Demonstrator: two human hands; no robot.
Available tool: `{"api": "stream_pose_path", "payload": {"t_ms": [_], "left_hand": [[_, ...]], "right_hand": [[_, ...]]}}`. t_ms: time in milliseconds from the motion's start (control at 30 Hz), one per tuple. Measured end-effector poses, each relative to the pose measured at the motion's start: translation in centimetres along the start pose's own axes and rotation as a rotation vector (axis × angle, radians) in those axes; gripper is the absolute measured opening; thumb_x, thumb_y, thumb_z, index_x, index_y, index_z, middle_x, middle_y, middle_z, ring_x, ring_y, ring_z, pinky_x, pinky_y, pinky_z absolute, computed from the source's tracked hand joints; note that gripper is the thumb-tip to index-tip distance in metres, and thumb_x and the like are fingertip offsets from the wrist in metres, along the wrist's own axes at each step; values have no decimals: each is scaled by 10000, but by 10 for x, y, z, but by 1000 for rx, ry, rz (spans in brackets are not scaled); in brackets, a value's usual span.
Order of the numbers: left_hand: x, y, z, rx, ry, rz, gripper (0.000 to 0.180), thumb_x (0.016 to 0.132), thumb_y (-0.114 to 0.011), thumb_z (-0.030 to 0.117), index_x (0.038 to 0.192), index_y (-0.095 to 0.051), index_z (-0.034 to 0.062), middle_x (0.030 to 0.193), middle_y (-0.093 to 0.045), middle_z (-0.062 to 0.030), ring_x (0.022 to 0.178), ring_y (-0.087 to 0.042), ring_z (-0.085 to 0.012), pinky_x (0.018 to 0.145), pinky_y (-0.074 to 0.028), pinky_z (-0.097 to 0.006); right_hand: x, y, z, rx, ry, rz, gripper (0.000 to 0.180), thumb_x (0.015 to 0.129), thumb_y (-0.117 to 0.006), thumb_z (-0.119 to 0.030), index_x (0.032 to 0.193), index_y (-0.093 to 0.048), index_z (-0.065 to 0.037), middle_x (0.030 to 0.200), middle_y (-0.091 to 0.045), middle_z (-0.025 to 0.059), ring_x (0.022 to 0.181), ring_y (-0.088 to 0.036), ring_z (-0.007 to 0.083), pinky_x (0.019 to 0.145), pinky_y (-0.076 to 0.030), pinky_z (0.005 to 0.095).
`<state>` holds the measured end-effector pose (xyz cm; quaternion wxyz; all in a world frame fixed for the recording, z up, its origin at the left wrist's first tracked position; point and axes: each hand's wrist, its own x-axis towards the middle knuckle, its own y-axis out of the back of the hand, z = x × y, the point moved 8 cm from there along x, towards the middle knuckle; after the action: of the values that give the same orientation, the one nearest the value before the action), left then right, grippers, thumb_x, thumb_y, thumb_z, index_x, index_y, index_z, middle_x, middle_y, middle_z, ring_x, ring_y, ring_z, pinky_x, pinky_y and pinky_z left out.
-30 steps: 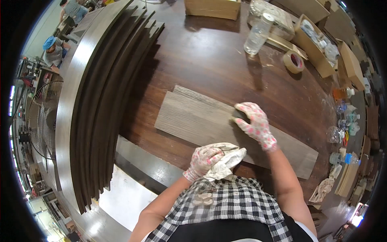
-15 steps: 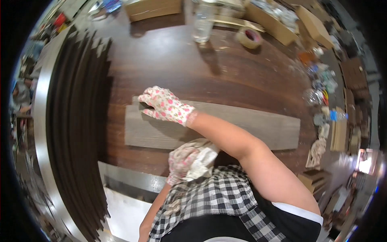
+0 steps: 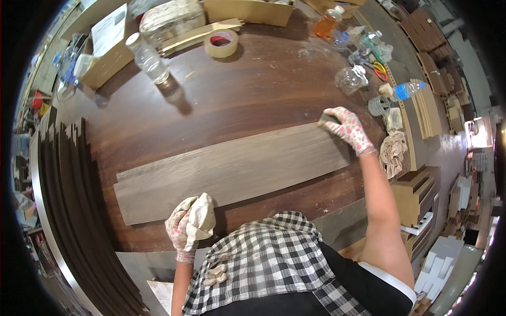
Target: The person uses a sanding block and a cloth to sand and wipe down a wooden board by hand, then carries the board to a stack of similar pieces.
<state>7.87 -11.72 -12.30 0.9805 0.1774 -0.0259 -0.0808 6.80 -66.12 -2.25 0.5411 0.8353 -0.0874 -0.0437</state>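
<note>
A long grey-brown wood-grain plank (image 3: 237, 168) lies slantwise on the dark wooden table (image 3: 253, 100). At its far right corner is my right hand (image 3: 349, 130), in a white glove with a pink floral print. Its fingers are curled over the edge around something small and dark that I cannot make out. My left hand (image 3: 178, 227), gloved in the same print, is closed on a crumpled off-white cloth (image 3: 201, 217). That cloth is by the near edge of the plank, toward its left end.
Dark planks (image 3: 68, 210) are stacked on the left. Farther back are a clear bottle (image 3: 150, 60), a tape roll (image 3: 221, 43) and cardboard boxes (image 3: 247, 11). Plastic bottles (image 3: 352, 79), red-and-yellow-handled scissors (image 3: 380, 71) and a crumpled rag (image 3: 393, 152) lie along the right edge.
My right hand has gone from the plank's left end to its right end. My left hand has shifted left with the cloth. The view has turned, so the plank now appears tilted.
</note>
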Motion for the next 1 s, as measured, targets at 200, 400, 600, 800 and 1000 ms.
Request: {"api": "stream_pose_path", "payload": {"t_ms": [200,400,600,800,1000], "left_hand": [[5,-21,100,659,-506,119,271,735,-705,151,967,-598,61,1017,-586,-97,911,-577,-274,848,-463,-383],[20,-169,131,1059,-618,-338,549,709,-625,276,1221,-532,102,1328,-455,-76,1238,-396,-278,1054,-257,-443],[35,-342,184,859,-817,-856,677,706,-617,221,1308,-387,11,1404,-319,-159,1293,-284,-370,1080,-216,-471],[42,-431,219,615,-1018,-822,623,723,-592,301,1269,-438,43,1341,-397,-138,1268,-330,-326,1067,-220,-474],[56,-294,157,892,-776,-567,643,715,-607,286,1297,-430,78,1366,-387,-118,1274,-339,-321,1084,-188,-468]], "right_hand": [[-42,65,74,-188,-293,459,438,788,-644,-263,1153,-551,-39,1100,-579,162,1033,-542,297,925,-411,364],[-97,-13,86,915,-439,1003,429,922,-470,-161,1304,-377,10,1332,-405,117,1220,-388,205,1029,-298,332],[-113,-30,82,1060,-547,1137,424,938,-437,-196,1317,-366,-20,1354,-369,108,1235,-359,201,1035,-279,340],[-114,-42,92,1124,-517,1154,455,942,-426,-181,1341,-311,6,1380,-332,132,1257,-342,221,1050,-265,352],[-109,-30,82,890,-552,1108,449,950,-411,-208,1335,-327,7,1380,-341,133,1260,-343,222,1053,-266,351]]}}
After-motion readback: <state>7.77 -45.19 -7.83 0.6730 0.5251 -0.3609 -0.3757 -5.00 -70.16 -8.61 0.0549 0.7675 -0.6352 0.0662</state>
